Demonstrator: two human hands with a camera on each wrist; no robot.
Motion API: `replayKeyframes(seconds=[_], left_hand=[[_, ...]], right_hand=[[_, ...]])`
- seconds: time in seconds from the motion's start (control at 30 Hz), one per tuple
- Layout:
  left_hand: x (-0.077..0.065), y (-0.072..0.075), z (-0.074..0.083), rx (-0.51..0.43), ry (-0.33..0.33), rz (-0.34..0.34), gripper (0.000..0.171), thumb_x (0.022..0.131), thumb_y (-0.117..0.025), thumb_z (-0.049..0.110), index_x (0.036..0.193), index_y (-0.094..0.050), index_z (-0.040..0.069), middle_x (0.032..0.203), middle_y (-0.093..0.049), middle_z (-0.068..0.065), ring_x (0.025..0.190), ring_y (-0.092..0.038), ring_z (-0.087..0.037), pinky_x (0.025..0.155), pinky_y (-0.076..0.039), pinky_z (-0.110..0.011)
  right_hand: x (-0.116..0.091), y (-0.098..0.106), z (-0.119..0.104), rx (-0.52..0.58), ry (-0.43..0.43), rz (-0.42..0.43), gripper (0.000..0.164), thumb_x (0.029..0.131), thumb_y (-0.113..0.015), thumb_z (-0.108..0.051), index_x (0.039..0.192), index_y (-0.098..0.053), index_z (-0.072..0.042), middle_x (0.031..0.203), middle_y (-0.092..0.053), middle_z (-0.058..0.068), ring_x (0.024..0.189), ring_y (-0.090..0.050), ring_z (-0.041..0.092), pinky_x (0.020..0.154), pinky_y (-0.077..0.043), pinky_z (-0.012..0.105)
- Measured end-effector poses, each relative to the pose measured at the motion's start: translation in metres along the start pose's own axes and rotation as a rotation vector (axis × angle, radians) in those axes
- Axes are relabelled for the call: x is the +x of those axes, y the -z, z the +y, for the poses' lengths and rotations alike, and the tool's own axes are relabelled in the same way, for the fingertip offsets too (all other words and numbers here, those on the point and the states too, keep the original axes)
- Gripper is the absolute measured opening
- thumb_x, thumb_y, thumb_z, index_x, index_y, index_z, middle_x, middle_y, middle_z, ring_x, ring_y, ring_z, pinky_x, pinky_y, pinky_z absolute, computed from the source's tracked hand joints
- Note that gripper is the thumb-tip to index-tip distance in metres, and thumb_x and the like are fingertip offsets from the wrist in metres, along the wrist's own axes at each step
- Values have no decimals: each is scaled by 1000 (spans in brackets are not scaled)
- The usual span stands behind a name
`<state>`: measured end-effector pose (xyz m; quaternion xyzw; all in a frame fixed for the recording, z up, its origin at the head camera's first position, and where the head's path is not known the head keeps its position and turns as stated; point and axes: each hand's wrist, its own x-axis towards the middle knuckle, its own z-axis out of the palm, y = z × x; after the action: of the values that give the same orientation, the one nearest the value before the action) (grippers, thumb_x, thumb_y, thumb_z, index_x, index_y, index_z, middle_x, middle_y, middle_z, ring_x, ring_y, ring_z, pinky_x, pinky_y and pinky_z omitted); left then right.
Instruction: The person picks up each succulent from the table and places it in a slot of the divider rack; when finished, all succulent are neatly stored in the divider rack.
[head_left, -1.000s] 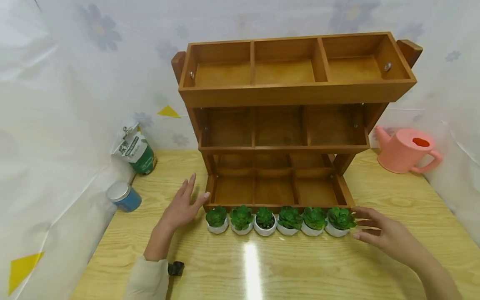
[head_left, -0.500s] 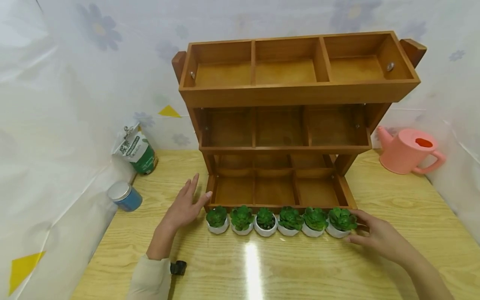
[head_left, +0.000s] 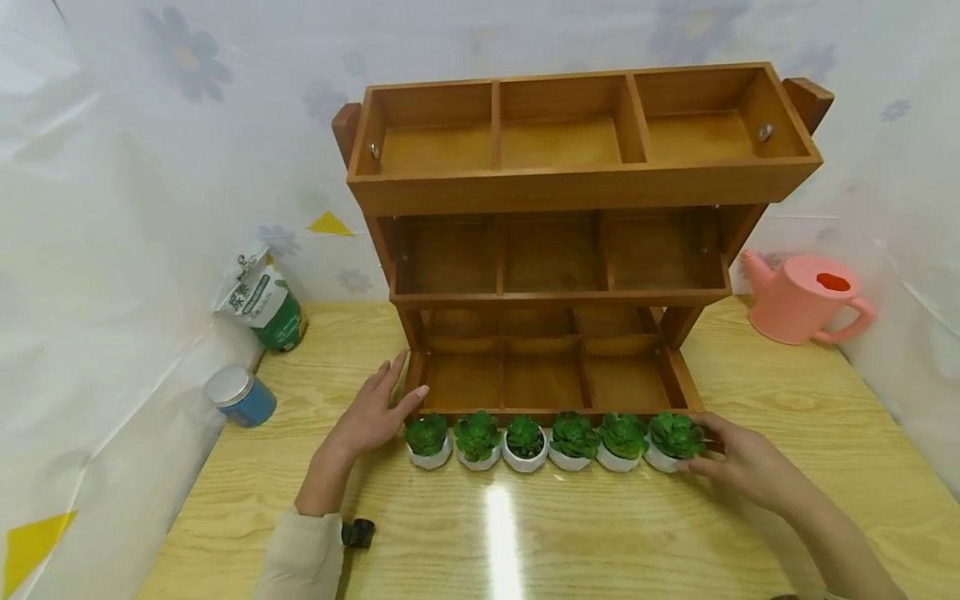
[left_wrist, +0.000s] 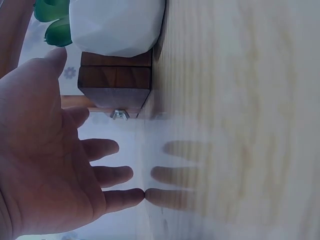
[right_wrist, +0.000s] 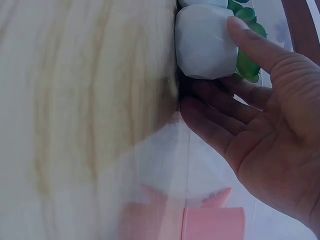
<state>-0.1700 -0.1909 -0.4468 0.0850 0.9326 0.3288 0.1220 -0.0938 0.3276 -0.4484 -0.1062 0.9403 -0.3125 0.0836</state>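
A row of several small green succulents in white faceted pots stands on the table along the front of a three-tier wooden shelf (head_left: 536, 293). My right hand (head_left: 753, 465) is at the rightmost potted succulent (head_left: 675, 437). In the right wrist view its thumb lies against the near face of the white pot (right_wrist: 207, 42) while the fingers curl round the far side, partly hidden. My left hand (head_left: 371, 417) rests beside the shelf's lower left corner with fingers spread, holding nothing. Its thumb tip is close by the leftmost potted succulent (head_left: 427, 437).
A pink watering can (head_left: 806, 298) stands at the back right. On the left are a blue jar with a silver lid (head_left: 242, 396) and a green-and-white clipped pouch (head_left: 264, 304). Patterned sheeting (head_left: 187, 167) lines the back and sides of the table.
My right hand has moved left to the rightmost potted succulent, its thumb and fingers coming round the pot. The left hand has shifted slightly inward; the pots keep their row.
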Motion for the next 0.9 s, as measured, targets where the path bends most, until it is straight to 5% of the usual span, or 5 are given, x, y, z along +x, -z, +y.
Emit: replayKeyframes(seconds=[0.2,0.47,0.7,0.9], left_hand=[[1,-2,-2,0,-21,-20,85,102,-44,64,165,-3,26,170,-10,-19,156,-12,-46,121,-18,-68],[4,-5,0,2,15,-37,90,97,-51,67,165,-5,31,166,-28,-14,144,-42,-44,114,-38,-61],[5,-3,1,-6,28,-50,89,98,-50,67,165,-4,30,164,-32,-17,141,-44,-46,112,-41,-61],[2,0,-2,-11,39,-48,89,98,-50,66,165,-4,28,166,-29,-16,144,-40,-47,114,-38,-62]], right_hand=[[-2,0,1,-28,10,25,69,85,-82,-39,137,-58,0,122,-71,22,106,-71,42,82,-60,47],[-7,-1,8,-63,12,73,66,84,-83,-39,135,-62,-2,119,-73,19,100,-74,32,76,-57,24],[-7,0,10,-85,25,109,64,82,-85,-39,131,-66,-2,113,-75,16,94,-71,11,71,-56,22],[-7,4,7,-69,20,116,65,83,-85,-39,133,-66,-3,115,-75,17,95,-72,11,72,-56,20]])
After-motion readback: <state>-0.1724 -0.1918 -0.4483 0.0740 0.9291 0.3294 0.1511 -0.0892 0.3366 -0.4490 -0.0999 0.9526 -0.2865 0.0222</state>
